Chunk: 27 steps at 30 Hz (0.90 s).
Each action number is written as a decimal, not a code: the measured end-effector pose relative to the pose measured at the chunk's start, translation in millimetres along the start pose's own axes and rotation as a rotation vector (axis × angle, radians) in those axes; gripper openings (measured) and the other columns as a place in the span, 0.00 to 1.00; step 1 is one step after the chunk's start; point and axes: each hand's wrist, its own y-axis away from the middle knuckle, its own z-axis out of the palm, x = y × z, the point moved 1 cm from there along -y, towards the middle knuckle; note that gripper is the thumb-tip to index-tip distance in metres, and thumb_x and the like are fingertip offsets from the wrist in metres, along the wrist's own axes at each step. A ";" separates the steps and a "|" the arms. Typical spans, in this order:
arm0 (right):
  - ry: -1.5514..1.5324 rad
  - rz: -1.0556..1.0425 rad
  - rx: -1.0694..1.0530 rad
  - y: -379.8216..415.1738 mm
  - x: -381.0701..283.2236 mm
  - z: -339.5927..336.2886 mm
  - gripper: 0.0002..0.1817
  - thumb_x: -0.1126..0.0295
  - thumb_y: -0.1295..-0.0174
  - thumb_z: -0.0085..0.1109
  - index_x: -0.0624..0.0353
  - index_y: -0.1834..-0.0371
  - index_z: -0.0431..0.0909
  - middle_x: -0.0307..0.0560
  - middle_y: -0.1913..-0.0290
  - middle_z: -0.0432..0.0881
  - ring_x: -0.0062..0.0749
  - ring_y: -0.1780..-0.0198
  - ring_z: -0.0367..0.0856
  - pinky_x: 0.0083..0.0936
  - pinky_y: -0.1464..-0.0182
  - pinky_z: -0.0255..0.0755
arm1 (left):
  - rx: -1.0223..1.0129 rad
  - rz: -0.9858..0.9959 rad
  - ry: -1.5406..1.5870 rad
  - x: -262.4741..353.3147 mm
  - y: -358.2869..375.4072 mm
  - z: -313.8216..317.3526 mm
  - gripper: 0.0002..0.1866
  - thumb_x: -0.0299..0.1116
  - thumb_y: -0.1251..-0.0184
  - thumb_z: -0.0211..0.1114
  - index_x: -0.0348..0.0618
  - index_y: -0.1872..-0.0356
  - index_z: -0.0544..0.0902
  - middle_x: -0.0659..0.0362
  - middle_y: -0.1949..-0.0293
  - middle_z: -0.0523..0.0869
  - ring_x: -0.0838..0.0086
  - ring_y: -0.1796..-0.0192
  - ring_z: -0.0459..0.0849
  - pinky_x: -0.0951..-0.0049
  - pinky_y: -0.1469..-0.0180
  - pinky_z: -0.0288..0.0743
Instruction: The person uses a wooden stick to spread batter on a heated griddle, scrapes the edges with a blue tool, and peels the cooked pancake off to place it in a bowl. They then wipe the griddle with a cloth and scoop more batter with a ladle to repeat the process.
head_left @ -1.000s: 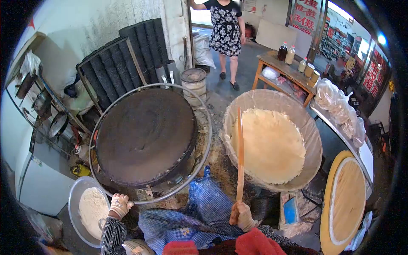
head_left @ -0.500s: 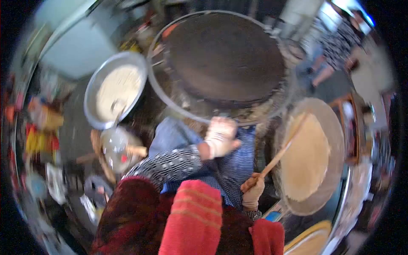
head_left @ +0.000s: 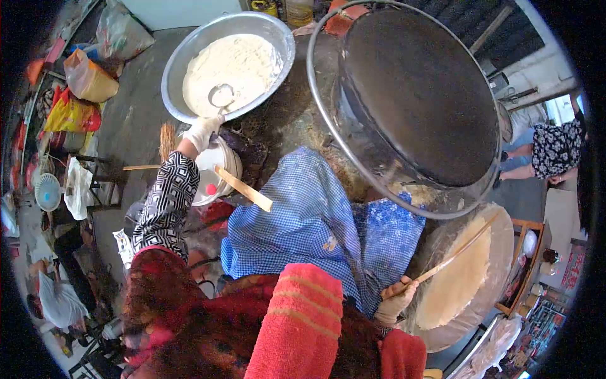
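My left hand [head_left: 203,134], in a white glove, is closed around the handle end of a ladle [head_left: 221,95] at the near rim of a metal basin [head_left: 169,76]. The ladle's bowl rests in pale batter [head_left: 243,54]. My right hand [head_left: 398,302], gloved with bare fingertips, grips a long thin wooden stick [head_left: 451,256]. The stick stretches over a thin round pancake [head_left: 464,278] on a round tray [head_left: 421,338] at the right. Ahead of me is a dark round griddle [head_left: 423,95], bare on top.
A metal ring [head_left: 334,136] surrounds the griddle. By my left forearm stands a white tub [head_left: 232,158], with a flat wooden scraper [head_left: 243,188] across it. A blue checked cloth [head_left: 290,215] covers my lap. People are at the far right and lower left.
My left hand has moved from over my lap, left and forward to the ladle at the basin. My right hand keeps the stick over the pancake. The view has turned left.
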 end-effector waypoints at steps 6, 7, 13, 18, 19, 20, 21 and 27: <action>0.132 -0.095 -0.019 6.1 -9.8 16.6 0.22 0.46 0.28 0.38 0.54 0.60 0.70 0.31 0.85 0.59 0.20 0.89 0.54 0.23 0.88 0.54 | 0.058 -0.290 0.991 -21.6 -20.7 38.8 0.09 0.31 0.28 0.56 0.40 0.70 0.73 0.61 0.83 0.73 0.76 0.85 0.69 0.78 0.81 0.68; 0.169 -0.085 0.042 11.9 -14.3 23.8 0.22 0.47 0.28 0.38 0.54 0.60 0.70 0.31 0.86 0.59 0.20 0.89 0.56 0.23 0.87 0.56 | 0.053 -0.148 0.716 -25.5 -21.3 42.4 0.11 0.33 0.27 0.53 0.42 0.72 0.73 0.63 0.83 0.72 0.77 0.85 0.68 0.78 0.82 0.65; 0.262 -0.085 0.127 22.1 -20.6 46.3 0.26 0.43 0.29 0.40 0.58 0.59 0.69 0.32 0.87 0.60 0.21 0.89 0.57 0.22 0.86 0.58 | 0.115 -0.158 0.420 18.7 36.0 44.2 0.10 0.38 0.28 0.56 0.40 0.59 0.75 0.64 0.78 0.73 0.82 0.82 0.70 0.81 0.83 0.63; 0.284 -0.117 0.084 19.4 -20.3 38.5 0.25 0.43 0.30 0.41 0.57 0.59 0.70 0.33 0.88 0.61 0.21 0.89 0.57 0.21 0.86 0.57 | 0.120 0.058 0.074 44.2 -68.4 18.9 0.29 0.36 0.29 0.57 0.37 0.32 0.59 0.59 0.76 0.75 0.77 0.86 0.70 0.75 0.86 0.66; 0.284 -0.140 0.075 20.3 -19.1 36.1 0.25 0.43 0.30 0.41 0.56 0.59 0.70 0.33 0.88 0.61 0.21 0.89 0.58 0.22 0.87 0.57 | 0.135 0.040 -0.229 73.1 -79.9 13.3 0.30 0.36 0.29 0.57 0.37 0.30 0.59 0.60 0.76 0.74 0.77 0.85 0.71 0.74 0.89 0.65; 0.281 -0.161 0.068 20.5 -17.8 36.0 0.24 0.44 0.29 0.41 0.56 0.59 0.70 0.33 0.88 0.61 0.21 0.89 0.58 0.22 0.87 0.57 | 0.134 -0.031 -0.329 75.3 -115.0 7.2 0.29 0.37 0.28 0.53 0.39 0.29 0.58 0.55 0.71 0.78 0.72 0.78 0.77 0.69 0.80 0.73; 0.275 -0.172 0.079 23.3 -17.9 38.6 0.24 0.44 0.29 0.41 0.56 0.59 0.70 0.33 0.88 0.61 0.21 0.89 0.58 0.22 0.87 0.57 | 0.130 -0.101 -0.430 68.6 -156.5 -1.4 0.28 0.38 0.26 0.49 0.42 0.28 0.58 0.50 0.66 0.82 0.66 0.71 0.83 0.65 0.72 0.80; 0.275 -0.156 0.311 37.1 -12.3 45.9 0.24 0.46 0.29 0.38 0.58 0.60 0.71 0.36 0.88 0.63 0.22 0.90 0.60 0.22 0.87 0.58 | 0.278 0.127 -1.055 56.8 -232.1 -7.2 0.29 0.48 0.23 0.30 0.44 0.30 0.65 0.45 0.33 0.70 0.52 0.30 0.66 0.60 0.26 0.50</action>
